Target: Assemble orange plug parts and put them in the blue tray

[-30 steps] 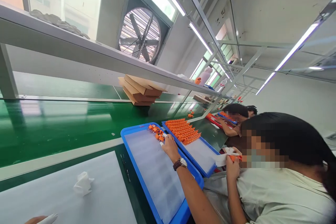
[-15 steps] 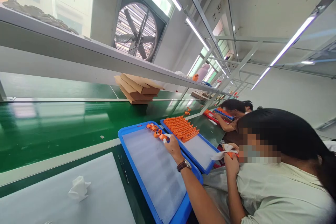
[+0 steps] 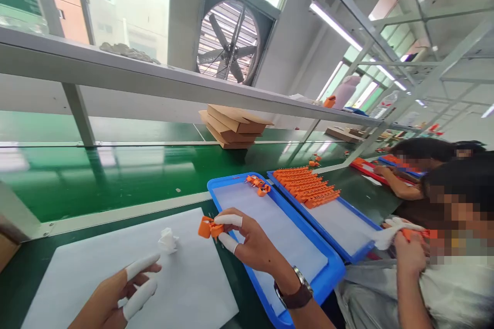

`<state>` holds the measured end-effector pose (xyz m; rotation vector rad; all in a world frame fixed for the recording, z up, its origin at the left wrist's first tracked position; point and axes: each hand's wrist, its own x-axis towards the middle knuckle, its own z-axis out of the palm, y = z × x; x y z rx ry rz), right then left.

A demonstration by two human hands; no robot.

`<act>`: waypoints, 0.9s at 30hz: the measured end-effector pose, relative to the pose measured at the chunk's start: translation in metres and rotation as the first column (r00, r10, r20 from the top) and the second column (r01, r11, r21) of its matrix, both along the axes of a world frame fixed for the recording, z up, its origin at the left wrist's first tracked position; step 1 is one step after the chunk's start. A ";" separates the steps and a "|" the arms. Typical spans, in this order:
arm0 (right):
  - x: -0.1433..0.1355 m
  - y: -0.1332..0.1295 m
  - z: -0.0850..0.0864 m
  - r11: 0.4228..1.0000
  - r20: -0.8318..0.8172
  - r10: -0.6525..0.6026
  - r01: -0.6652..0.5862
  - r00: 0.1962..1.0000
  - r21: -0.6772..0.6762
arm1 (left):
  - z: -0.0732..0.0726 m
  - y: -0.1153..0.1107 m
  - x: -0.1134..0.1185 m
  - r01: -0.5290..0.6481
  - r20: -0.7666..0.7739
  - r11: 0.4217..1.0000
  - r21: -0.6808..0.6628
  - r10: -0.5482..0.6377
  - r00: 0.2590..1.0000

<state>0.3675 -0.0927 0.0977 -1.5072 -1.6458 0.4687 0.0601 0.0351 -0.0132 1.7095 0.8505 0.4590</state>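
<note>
The person's left hand (image 3: 116, 295), fingers loosely open in white finger cots, holds nothing above the white foam sheet (image 3: 96, 277). A co-worker's hand (image 3: 250, 241) pinches an orange plastic part (image 3: 206, 227) over the sheet's far edge, near a crumpled white wipe (image 3: 169, 240), beside the blue tray (image 3: 332, 272).

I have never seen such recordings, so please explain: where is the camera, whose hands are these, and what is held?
The camera sits on a person's head, looking down at a green workbench. That person's own left hand, wearing white finger covers, shows bottom left, open above a white foam sheet bearing a crumpled white tissue. The hand with a wristwatch belongs to a co-worker; it pinches a small orange plastic part. Two blue plastic trays hold more orange parts.
</note>
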 end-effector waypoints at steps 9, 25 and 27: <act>-0.106 0.049 -0.021 0.924 -0.074 0.376 -0.379 0.924 -0.041 | 0.045 -0.007 -0.013 0.189 0.401 0.851 -0.490 0.028 0.916; -0.128 0.092 -0.090 0.941 -0.471 0.227 -0.316 0.853 -0.119 | -0.006 0.009 -0.024 -0.370 0.244 0.914 -0.169 0.402 0.883; -0.126 0.091 -0.095 0.935 -0.520 0.233 -0.336 0.822 -0.113 | -0.008 0.009 -0.022 -0.361 0.231 0.917 -0.172 0.394 0.890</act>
